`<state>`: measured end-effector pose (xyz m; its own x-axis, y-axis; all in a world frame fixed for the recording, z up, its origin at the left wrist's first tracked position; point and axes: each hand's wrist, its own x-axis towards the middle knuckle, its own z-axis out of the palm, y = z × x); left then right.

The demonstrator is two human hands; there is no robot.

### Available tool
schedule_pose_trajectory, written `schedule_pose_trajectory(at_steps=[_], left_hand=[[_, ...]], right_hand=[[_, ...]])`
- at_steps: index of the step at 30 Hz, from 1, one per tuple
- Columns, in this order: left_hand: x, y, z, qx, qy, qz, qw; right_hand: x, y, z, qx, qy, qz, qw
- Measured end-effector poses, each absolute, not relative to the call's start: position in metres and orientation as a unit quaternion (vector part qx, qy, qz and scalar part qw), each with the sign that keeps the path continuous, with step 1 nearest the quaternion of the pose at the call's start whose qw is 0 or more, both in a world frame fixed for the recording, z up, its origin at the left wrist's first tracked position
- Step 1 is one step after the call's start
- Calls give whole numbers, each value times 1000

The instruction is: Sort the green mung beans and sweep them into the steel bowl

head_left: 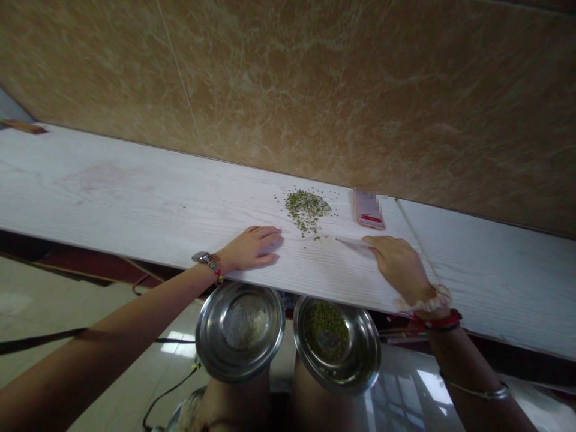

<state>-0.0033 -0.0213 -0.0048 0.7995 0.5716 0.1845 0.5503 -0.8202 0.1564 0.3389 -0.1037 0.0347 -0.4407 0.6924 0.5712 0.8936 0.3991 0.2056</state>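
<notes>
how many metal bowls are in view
2. The left bowl, holding whitish pieces, is by the near edge of the white table; the right bowl, beside it, holds green grains.

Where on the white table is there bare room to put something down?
The widest free patch of the table runs from the left hand to the wooden piece at the far left. Another lies right of the phone and right hand. Crowded: the middle, with green beans beside the phone.

white wood-grain table (135,204), green beans (308,207), brown marbled wall (288,90)
</notes>
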Motion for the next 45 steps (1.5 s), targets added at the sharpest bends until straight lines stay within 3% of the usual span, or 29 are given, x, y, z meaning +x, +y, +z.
schedule_pose_trajectory(at_steps=[7,14,21,33,39,45], left_hand=[[-3,-20,-5,951,286,112,28],[0,-26,-2,985,132,116,0],[-1,-29,-1,989,90,118,-5],[0,-30,-1,989,108,105,-6],[0,-27,1,974,204,96,37],[0,-23,-4,943,308,117,48]], right_hand=[[336,-133,48,-450,-840,-221,205],[329,-149,47,-450,-843,-205,211],[319,-186,61,-428,-866,-152,208],[310,-214,73,-415,-872,-118,230],[308,-214,75,-431,-864,-116,231],[313,-162,56,-483,-823,-190,232]])
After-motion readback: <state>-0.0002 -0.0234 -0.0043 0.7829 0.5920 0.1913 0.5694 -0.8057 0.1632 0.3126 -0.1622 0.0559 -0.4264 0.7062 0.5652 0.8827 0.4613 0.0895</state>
